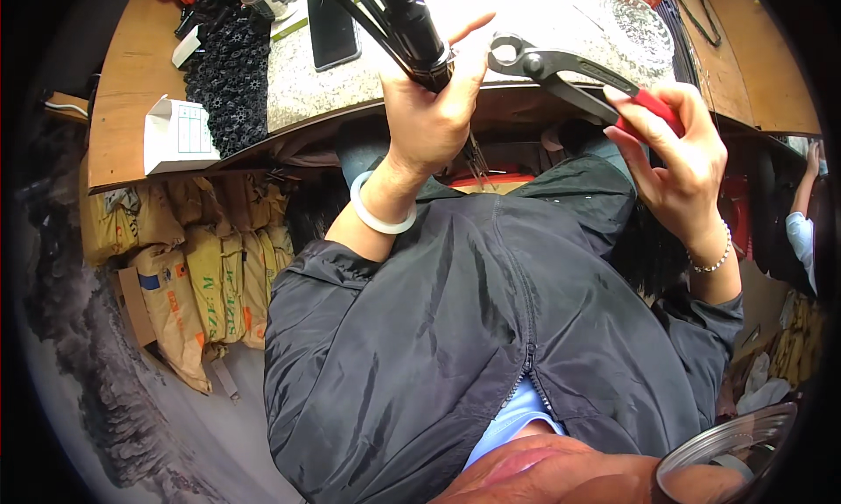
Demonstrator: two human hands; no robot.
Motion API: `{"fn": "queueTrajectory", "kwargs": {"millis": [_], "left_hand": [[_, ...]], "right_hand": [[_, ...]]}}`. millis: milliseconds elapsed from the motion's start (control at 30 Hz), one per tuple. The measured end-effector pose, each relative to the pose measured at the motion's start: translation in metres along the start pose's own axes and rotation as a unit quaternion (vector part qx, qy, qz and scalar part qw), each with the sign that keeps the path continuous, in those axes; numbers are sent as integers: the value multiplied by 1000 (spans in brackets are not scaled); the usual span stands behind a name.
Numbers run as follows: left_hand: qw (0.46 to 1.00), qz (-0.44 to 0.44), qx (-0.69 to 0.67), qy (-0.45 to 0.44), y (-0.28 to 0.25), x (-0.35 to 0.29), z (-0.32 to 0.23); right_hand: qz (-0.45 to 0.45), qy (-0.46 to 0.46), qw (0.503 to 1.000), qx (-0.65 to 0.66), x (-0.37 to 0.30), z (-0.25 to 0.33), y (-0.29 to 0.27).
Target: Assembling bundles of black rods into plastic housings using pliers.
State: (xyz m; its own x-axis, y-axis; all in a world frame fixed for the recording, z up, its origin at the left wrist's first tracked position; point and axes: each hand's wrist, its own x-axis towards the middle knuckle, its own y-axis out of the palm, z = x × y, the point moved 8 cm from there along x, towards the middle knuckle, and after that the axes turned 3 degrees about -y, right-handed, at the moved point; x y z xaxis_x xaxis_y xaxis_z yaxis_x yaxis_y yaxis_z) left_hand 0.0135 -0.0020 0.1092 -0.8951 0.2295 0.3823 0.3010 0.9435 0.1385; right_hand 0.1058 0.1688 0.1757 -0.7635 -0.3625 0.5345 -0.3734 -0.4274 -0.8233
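Note:
My left hand [429, 118] is closed around a black tubular piece [410, 22] with thin dark rods alongside it, like a folded umbrella frame. It tilts up and away over the table's front edge. Some thin metal rods [476, 159] show below that hand. In my right hand [679, 149] are end-cutting pincers [561, 66] with black jaws and red grips. Their head lies just right of my left fingers, apart from the tubular piece as far as I can tell. The pincers' handles are spread, with my fingers around the grips.
On the table [131, 74] lie a heap of small black star-shaped parts [229, 88], a white box [180, 136], a phone [333, 31] and a clear glass dish [635, 31]. Stacked sacks [206, 276] stand below left. Another person's arm [802, 206] shows at far right.

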Motion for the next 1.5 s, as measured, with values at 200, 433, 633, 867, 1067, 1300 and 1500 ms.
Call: {"fn": "queueTrajectory", "kwargs": {"millis": [200, 433, 633, 867, 1067, 1300, 1500], "left_hand": [[999, -32, 18, -14, 1, -2, -1], [999, -24, 22, 1, 5, -1, -6], [1000, -22, 6, 5, 6, -3, -5], [1000, -15, 1, 7, 8, -4, -3], [999, -12, -28, -39, 11, -9, -4], [999, 7, -16, 30, 20, -8, -15], [1000, -6, -15, 3, 17, -8, -11]], "right_hand": [[-16, -67, 978, -198, 1, 17, -12], [-15, -111, 962, -249, 0, 27, -15], [-43, -132, 956, -257, -3, 33, -17], [-26, -124, 954, -272, -3, 35, -16], [70, -66, 992, -87, -7, 20, -7], [428, 346, 521, 653, -65, 27, 74], [65, -34, 992, 107, -24, 9, 25]]}}
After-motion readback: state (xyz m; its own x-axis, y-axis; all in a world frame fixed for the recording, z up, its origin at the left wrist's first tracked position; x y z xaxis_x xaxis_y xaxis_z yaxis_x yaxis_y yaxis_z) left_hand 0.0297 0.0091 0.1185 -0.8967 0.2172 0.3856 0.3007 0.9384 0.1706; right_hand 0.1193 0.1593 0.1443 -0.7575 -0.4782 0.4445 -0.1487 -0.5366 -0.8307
